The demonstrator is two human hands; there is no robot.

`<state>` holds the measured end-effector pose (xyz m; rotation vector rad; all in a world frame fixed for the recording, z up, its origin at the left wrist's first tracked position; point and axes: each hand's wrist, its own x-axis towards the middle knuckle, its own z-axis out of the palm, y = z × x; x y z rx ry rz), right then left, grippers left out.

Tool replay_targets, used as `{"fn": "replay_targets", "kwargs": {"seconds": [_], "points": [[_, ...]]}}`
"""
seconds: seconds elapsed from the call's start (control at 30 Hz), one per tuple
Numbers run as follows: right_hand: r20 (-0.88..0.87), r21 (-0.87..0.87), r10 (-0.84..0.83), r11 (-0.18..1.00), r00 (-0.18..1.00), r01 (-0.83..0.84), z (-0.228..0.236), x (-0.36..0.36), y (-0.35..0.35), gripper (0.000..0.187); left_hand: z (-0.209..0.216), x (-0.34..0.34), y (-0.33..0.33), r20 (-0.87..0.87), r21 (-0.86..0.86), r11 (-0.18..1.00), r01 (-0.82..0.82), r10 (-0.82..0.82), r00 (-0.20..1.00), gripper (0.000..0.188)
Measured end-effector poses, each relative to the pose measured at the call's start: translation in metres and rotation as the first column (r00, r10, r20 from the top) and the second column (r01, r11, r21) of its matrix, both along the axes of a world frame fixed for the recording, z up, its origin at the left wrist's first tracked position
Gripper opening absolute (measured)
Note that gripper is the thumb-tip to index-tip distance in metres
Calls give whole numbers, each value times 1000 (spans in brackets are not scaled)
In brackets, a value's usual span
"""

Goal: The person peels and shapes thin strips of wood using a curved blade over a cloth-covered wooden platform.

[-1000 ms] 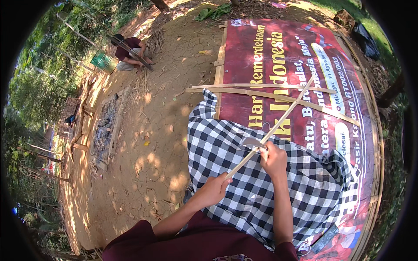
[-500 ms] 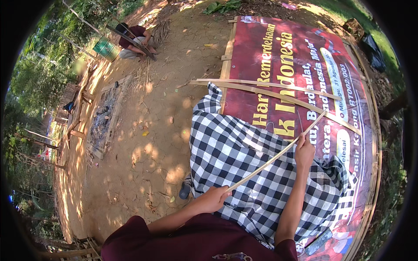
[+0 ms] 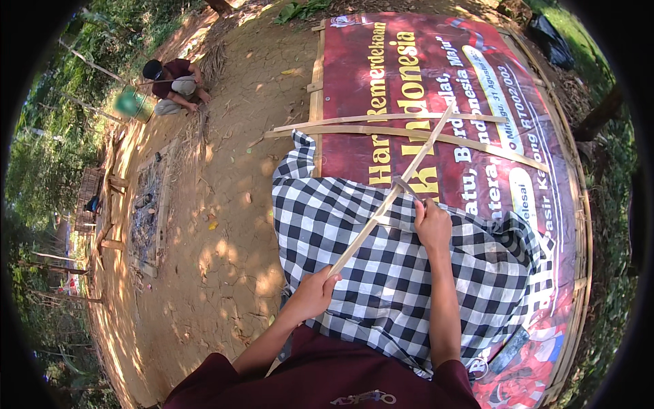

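Note:
My left hand (image 3: 315,293) grips the near end of a long thin bamboo strip (image 3: 398,189) that slants up to the right over my lap. My right hand (image 3: 432,223) is closed on a knife whose grey blade (image 3: 406,187) lies against the strip near its middle. A black-and-white checked cloth (image 3: 381,273) covers my legs under both hands. Beyond it lies a big red printed banner (image 3: 443,102) on the ground, with two more bamboo slats (image 3: 381,126) laid across it.
Bare dirt ground (image 3: 225,225) stretches to my left, with a patch of ash and debris (image 3: 146,211). Another person (image 3: 174,85) crouches at the far left beside a green bucket (image 3: 133,103). A woven bamboo frame (image 3: 579,225) edges the banner on the right.
My right hand with the knife slid along the strip, out toward the far end and then back nearer the middle. The view shifted, and my left hand kept its grip.

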<state>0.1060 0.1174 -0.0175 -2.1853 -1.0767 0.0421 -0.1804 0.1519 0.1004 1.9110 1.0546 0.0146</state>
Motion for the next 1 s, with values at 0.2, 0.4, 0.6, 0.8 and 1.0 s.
{"fn": "replay_targets", "kwargs": {"seconds": [0.2,0.4,0.6,0.8,1.0], "points": [[-38,133,343,932,938,-336,24,-49,-4,40,-6,0,-3,15,-13,1000,-20,20,1000,23],[-103,132,53,991,993,-39,9,-20,7,43,5,6,5,3,23,999,-34,34,999,19],[25,109,66,992,998,-68,10,-33,5,44,2,2,-4,12,27,999,-21,21,1000,20],[-43,92,106,991,993,-101,30,-33,1,45,-5,2,4,-1,5,1000,-15,15,1000,19],[48,-3,-208,978,977,208,-4,30,-5,44,4,5,-17,-35,-102,995,22,-26,999,18]]}}
